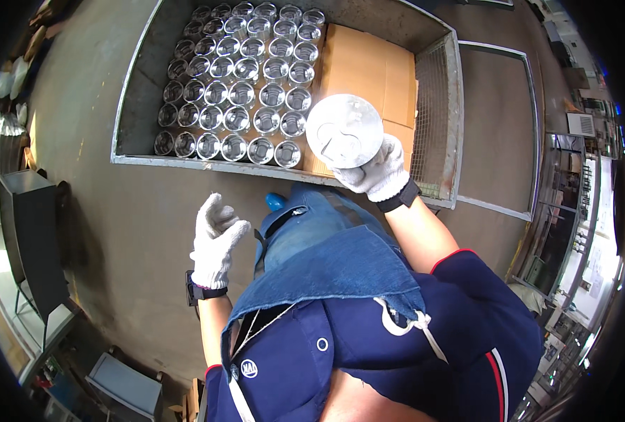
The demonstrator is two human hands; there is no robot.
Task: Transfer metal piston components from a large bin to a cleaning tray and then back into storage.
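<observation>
My right hand, in a white knit glove, grips a round silver metal piston from its lower right side. The flat face of the piston, with a shallow shaped recess, is turned up toward me. It is held above the near edge of a metal bin. Rows of similar shiny pistons stand close together on the bin's left side. Off to the left of my apron, my left hand, also gloved, is raised with its fingers curved and apart, and nothing is in it.
Brown cardboard lies in the bin's right part, beside a wire mesh end wall. A metal frame adjoins the bin on the right. At left stands a dark cabinet; a grey tray-like surface is at lower left.
</observation>
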